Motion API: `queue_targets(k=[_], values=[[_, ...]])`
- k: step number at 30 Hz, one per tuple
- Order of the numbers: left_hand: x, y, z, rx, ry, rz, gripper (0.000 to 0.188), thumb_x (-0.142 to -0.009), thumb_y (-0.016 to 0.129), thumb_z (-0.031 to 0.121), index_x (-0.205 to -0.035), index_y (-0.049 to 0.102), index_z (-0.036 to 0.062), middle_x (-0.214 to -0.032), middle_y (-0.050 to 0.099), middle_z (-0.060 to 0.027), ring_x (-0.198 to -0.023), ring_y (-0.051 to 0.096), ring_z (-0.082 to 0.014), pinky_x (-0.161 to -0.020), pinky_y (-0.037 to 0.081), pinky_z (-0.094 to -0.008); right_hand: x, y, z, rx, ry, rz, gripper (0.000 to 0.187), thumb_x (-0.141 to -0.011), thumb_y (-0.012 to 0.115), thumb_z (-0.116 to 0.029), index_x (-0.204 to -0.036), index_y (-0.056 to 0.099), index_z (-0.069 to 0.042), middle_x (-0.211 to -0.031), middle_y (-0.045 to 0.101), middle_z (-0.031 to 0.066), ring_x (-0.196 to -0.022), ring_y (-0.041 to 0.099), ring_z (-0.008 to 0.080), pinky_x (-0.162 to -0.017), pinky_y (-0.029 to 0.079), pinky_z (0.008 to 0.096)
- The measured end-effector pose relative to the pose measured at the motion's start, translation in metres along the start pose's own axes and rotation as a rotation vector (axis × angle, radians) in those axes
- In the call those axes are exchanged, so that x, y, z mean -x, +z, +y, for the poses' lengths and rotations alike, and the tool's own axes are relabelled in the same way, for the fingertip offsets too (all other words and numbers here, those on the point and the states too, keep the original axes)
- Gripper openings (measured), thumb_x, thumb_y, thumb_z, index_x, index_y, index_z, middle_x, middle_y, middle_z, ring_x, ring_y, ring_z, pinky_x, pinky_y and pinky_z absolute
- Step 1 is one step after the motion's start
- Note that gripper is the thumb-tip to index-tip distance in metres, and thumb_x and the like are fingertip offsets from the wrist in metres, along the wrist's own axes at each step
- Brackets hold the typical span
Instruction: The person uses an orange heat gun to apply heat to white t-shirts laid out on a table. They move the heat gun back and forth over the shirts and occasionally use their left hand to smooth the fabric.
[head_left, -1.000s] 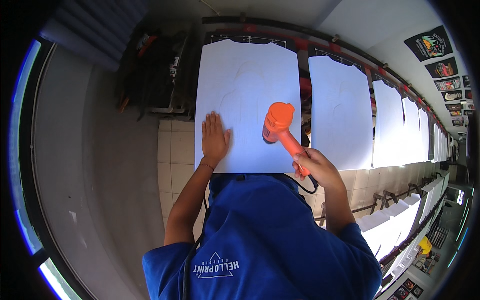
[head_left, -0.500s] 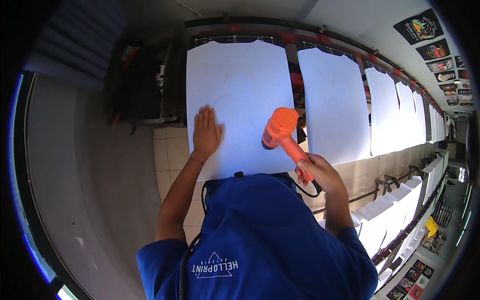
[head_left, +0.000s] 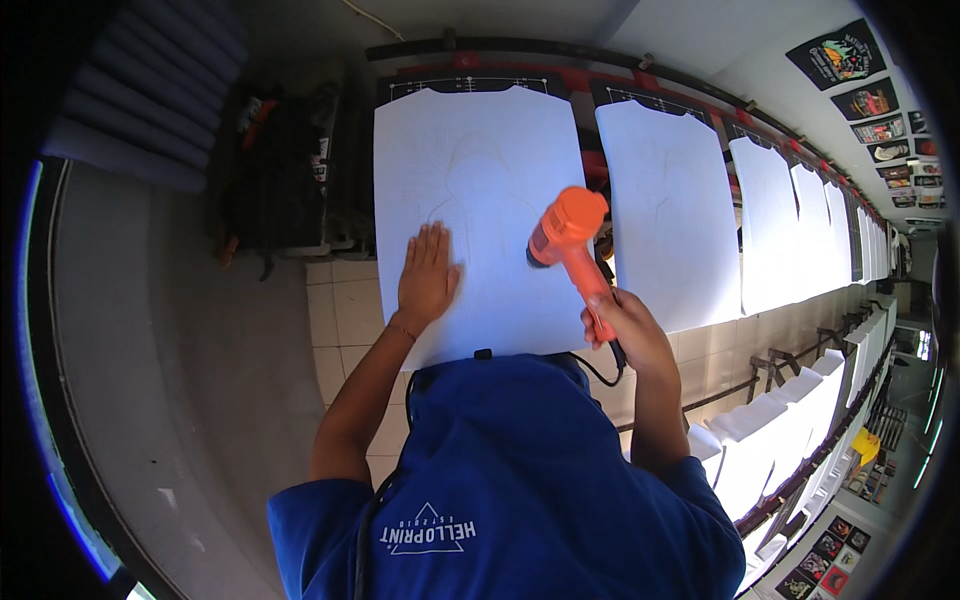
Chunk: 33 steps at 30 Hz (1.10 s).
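Note:
In front of me a white fabric panel (head_left: 480, 130) lies spread over a dark board (head_left: 475, 84), whose marked far edge shows beyond it. Faint curved outlines run across the panel's middle. My left hand (head_left: 428, 280) rests flat on the left part of the fabric, fingers together and stretched out. My right hand (head_left: 635, 330) is wrapped round the handle of an orange heat gun (head_left: 575, 220). The gun's dark nozzle points down and left over the panel's right part, apart from the cloth. A dark cord hangs from the handle's end.
More white panels, such as the neighbouring one (head_left: 670, 210), lie on boards in a row to the right. A second row of white pieces (head_left: 765, 425) stands at the lower right. A dark rail (head_left: 540, 46) runs along the back. Dark clutter (head_left: 285, 170) is at the left.
My left hand has slid a little right and nearer to me on the panel. The heat gun in my right hand has moved slightly away from me.

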<state>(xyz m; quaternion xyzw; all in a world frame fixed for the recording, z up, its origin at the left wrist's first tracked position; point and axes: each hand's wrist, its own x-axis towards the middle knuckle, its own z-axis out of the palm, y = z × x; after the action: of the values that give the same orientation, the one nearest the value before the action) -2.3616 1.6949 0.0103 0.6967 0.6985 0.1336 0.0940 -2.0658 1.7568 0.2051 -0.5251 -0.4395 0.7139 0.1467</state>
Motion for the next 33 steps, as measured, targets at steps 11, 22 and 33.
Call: queue_targets(k=[11,22,33], values=[[-0.036,-0.004,-0.032,-0.036,0.045,0.038,0.062,-0.098,0.045,0.028,-0.145,0.027,-0.0071,-0.152,0.027,-0.0233,-0.143,0.022,-0.0372,-0.118,0.014,-0.0483,0.016,-0.016,-0.005,0.039,0.043,0.053,0.037,-0.093,0.057,-0.032,-0.108,0.054,0.002,-0.080,0.059,0.0055,-0.066,0.061,0.0141,-0.055,0.048,0.0274],[-0.083,0.003,-0.037,-0.050,-0.022,0.084,0.062,-0.098,0.044,0.027,-0.145,0.027,-0.0092,-0.152,0.027,-0.0255,-0.143,0.022,-0.0379,-0.119,0.014,-0.0477,0.001,-0.020,0.002,-0.065,0.013,0.064,0.039,-0.095,0.056,-0.033,-0.110,0.053,0.002,-0.079,0.059,0.0058,-0.064,0.061,0.0142,-0.054,0.048,0.0265],[0.049,-0.013,0.022,0.074,0.054,-0.050,0.063,-0.095,0.047,0.027,-0.144,0.029,-0.0088,-0.151,0.028,-0.0272,-0.143,0.022,-0.0403,-0.117,0.016,-0.0512,-0.045,0.023,-0.021,-0.047,-0.033,-0.140,0.031,-0.093,0.060,-0.032,-0.100,0.056,-0.002,-0.079,0.059,0.0031,-0.067,0.061,0.0113,-0.053,0.048,0.0250]])
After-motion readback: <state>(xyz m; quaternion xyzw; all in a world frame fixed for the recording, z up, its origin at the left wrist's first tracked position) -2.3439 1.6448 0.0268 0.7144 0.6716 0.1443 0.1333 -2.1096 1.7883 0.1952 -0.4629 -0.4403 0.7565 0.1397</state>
